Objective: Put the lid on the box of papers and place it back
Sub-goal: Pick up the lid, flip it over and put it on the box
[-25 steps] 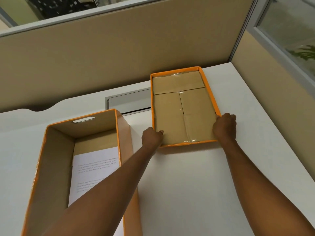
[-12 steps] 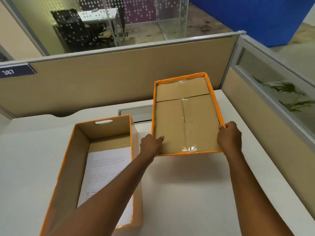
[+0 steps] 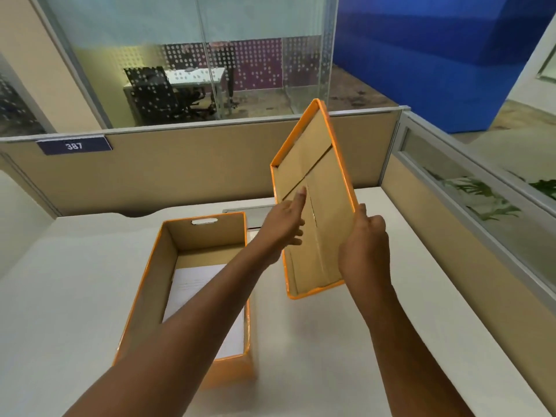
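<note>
Since the earlier frame, lid (image 3: 316,206) has come up off the desk (image 3: 346,341) — now held in the air, tilted steeply, brown inside facing me, orange rim around it. I note it sits between both hands, up and right of the open box (image 3: 150,281), which rests on the desk with papers (image 3: 198,284) inside. Left hand (image 3: 282,230) reaches forward, fingers spread flat against the lid's inner face, forefinger pointing up. Right hand (image 3: 364,251) — raised, back toward me — clamps the lid's right rim.
</note>
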### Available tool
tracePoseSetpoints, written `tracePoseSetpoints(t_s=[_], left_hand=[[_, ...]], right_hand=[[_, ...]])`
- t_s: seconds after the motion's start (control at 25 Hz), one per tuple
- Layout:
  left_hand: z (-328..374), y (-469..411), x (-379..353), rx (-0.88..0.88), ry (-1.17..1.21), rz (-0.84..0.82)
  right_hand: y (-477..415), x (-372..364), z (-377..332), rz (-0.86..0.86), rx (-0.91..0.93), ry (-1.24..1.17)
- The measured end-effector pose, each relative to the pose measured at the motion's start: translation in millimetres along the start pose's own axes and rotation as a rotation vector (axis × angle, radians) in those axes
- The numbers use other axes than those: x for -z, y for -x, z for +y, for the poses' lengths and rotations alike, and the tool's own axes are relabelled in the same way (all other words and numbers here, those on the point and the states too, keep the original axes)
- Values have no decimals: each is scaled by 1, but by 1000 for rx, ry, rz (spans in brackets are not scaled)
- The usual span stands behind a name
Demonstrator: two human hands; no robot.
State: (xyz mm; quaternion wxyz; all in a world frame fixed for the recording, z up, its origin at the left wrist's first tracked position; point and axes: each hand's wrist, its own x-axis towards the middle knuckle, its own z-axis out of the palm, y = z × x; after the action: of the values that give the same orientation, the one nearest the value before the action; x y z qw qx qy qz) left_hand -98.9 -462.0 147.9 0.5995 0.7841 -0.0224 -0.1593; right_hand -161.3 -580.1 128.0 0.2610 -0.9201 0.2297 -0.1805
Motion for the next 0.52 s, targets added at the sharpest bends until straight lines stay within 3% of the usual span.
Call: tracePoseSetpoints(t_s=[0.16,0.32,0.44,0.52], left_hand=[[31,24,-15,-3,41,-115],[23,34,-4,-140,232,114],[10,42,22,-130,289,314],[0,47,53,-76,338,288]], right_hand=[[43,1,-33,78,121,-254],[73,-8,-60,79,224,9],[84,-9,-60,-104,348,-277],[84,-6,-50,-294,308,-589]])
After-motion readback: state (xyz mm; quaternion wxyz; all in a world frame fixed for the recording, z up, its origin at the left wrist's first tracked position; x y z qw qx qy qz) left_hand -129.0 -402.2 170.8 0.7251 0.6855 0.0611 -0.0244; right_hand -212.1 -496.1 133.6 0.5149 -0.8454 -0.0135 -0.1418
